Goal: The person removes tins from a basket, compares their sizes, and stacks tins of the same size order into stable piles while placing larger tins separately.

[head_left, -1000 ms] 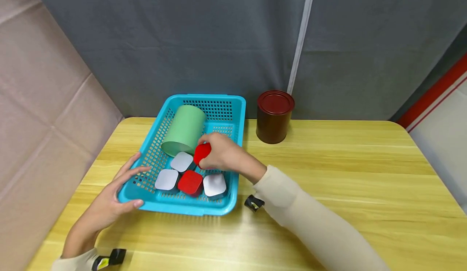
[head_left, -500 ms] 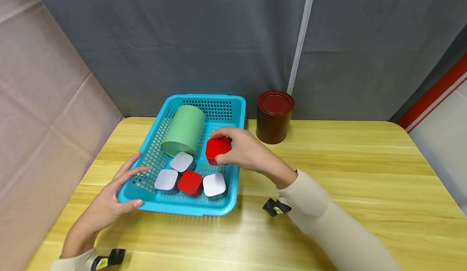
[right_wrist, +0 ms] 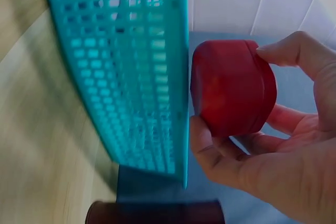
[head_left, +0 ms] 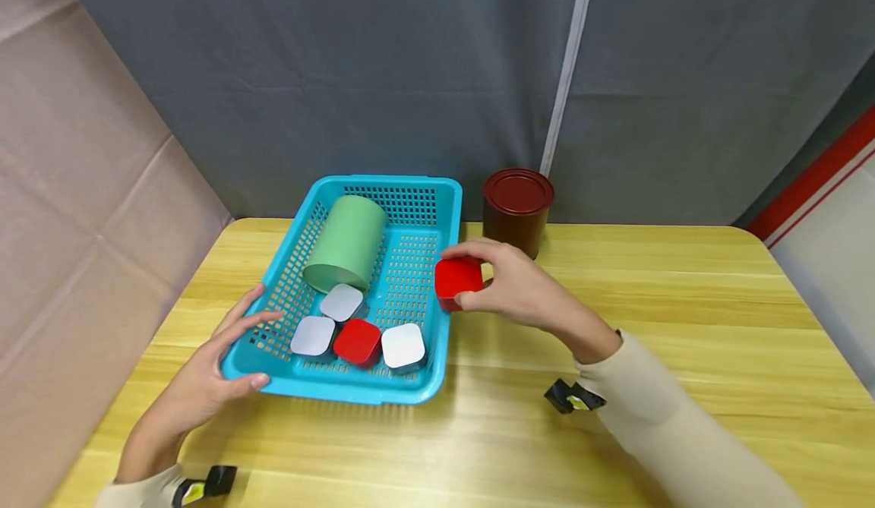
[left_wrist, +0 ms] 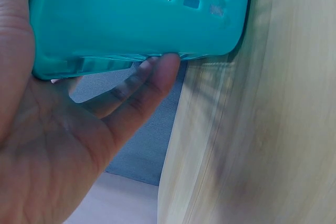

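Observation:
My right hand (head_left: 522, 288) pinches a small red box (right_wrist: 231, 87) with rounded corners between thumb and fingers. The box is level with the right rim of a blue plastic basket (head_left: 451, 341), above the table. My left hand (head_left: 198, 375) holds the basket's near left corner, thumb on the front rim and a finger reaching over the side rim. Inside the basket, a green cylinder (head_left: 349, 242) lies on its side at the back left. A second red box (head_left: 358, 342) and three white-topped boxes (head_left: 403, 346) sit near the front.
A dark brown-red can (head_left: 517, 208) with a lid stands right of the basket at the table's back edge, partly behind my right hand. The wooden table (head_left: 683, 326) extends right. A grey curtain (head_left: 383, 75) hangs behind, a pale one (head_left: 89, 189) at left.
My right hand has carried the red box from inside the basket, beside the green cylinder, rightward to the basket's right rim. The left hand and the basket have stayed in place.

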Action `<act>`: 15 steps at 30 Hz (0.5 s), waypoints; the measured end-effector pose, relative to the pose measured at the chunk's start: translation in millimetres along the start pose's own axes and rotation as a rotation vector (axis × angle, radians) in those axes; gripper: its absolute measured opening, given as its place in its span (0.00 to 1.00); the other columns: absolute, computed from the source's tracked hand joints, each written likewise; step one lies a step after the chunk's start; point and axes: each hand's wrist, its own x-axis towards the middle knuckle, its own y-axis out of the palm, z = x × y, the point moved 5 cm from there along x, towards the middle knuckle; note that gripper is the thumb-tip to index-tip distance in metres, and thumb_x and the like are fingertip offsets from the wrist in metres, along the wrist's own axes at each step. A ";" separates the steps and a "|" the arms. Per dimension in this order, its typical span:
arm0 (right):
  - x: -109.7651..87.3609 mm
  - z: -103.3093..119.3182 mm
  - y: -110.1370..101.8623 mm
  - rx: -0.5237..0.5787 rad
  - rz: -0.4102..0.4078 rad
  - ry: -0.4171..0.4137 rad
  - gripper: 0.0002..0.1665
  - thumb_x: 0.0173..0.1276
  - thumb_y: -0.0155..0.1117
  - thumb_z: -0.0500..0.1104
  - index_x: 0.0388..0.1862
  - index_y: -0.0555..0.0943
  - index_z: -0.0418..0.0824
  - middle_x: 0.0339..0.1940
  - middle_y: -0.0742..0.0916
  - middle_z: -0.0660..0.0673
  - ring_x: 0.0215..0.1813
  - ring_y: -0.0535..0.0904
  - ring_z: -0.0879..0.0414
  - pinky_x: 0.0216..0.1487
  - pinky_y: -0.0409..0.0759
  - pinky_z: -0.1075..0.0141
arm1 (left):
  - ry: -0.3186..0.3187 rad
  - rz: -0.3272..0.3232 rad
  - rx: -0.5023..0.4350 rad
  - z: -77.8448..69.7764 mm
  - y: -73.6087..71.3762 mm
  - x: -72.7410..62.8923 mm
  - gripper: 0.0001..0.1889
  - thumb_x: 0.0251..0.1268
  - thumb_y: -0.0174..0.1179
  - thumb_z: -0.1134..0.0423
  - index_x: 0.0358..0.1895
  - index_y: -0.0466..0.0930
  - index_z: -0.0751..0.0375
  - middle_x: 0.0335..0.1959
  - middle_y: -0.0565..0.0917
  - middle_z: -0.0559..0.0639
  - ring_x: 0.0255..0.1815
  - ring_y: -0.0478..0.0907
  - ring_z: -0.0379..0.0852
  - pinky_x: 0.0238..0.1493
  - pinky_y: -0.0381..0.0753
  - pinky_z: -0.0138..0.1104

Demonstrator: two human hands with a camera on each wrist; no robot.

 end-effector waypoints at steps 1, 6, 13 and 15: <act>-2.4 -3.7 -2.7 0.010 0.001 0.005 0.32 0.61 0.69 0.40 0.67 0.80 0.42 0.60 0.84 0.42 0.61 0.76 0.43 0.47 0.86 0.59 | 0.002 -0.001 0.002 -0.2 -0.2 0.0 0.40 0.54 0.73 0.68 0.74 0.71 0.59 0.89 0.45 0.45 0.84 0.41 0.28 0.75 0.35 0.70; -14.7 -26.3 -17.1 0.068 0.016 0.044 0.32 0.63 0.68 0.39 0.68 0.79 0.41 0.62 0.82 0.39 0.62 0.75 0.39 0.47 0.86 0.58 | 0.000 0.000 0.035 -0.7 0.3 -0.9 0.40 0.54 0.72 0.69 0.74 0.71 0.58 0.89 0.45 0.44 0.84 0.42 0.29 0.76 0.48 0.31; -29.1 -55.6 -43.7 0.070 0.007 0.109 0.32 0.66 0.68 0.38 0.70 0.78 0.46 0.63 0.82 0.40 0.64 0.73 0.41 0.53 0.81 0.57 | -0.028 0.000 0.073 -2.6 -0.2 -1.5 0.40 0.55 0.72 0.69 0.75 0.71 0.53 0.88 0.46 0.41 0.83 0.44 0.28 0.70 0.55 0.27; -32.3 -63.7 -51.9 0.063 0.001 0.125 0.31 0.67 0.68 0.38 0.70 0.78 0.47 0.64 0.82 0.41 0.66 0.73 0.42 0.56 0.80 0.57 | -0.034 0.000 0.072 -2.4 -0.6 -1.1 0.40 0.55 0.72 0.68 0.75 0.71 0.53 0.88 0.46 0.40 0.82 0.44 0.27 0.78 0.53 0.44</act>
